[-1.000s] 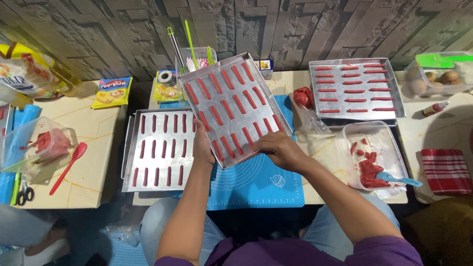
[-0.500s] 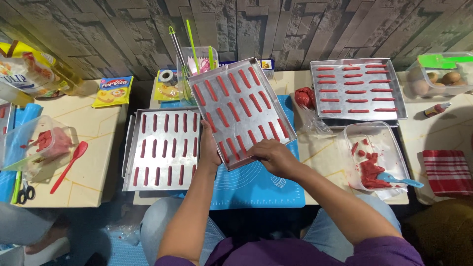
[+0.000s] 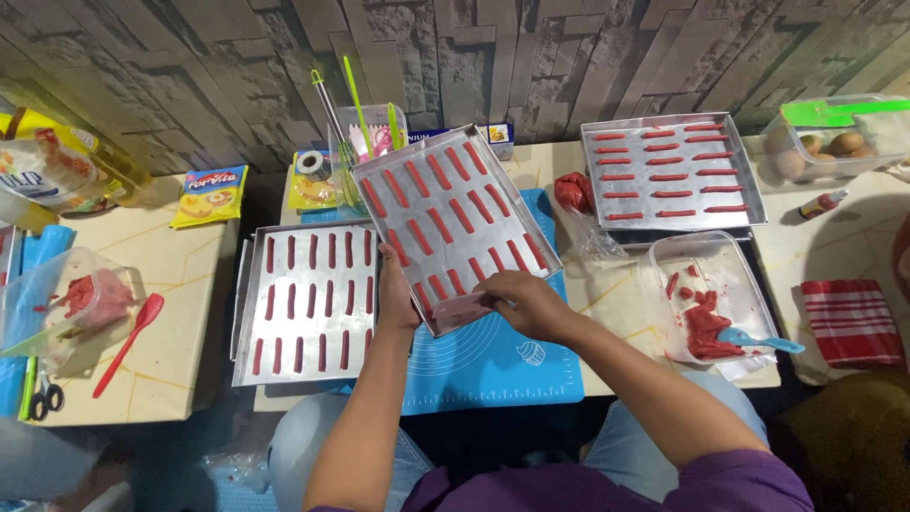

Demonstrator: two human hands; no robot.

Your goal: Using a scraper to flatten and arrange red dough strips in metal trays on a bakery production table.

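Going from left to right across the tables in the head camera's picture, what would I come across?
Red spatula → flat tray of red strips → tilted tray gripped by the left hand and right hand → far tray of red strips → clear tub of red dough → red striped cloth.

Three rectangular silver metal baking trays (image 3: 453,228) of red dough strips; two clear plastic tubs (image 3: 706,299) of red dough; one blue silicone mat (image 3: 493,365); one red spatula (image 3: 128,343); one red-and-white striped cloth (image 3: 851,322); two hands (image 3: 517,301).
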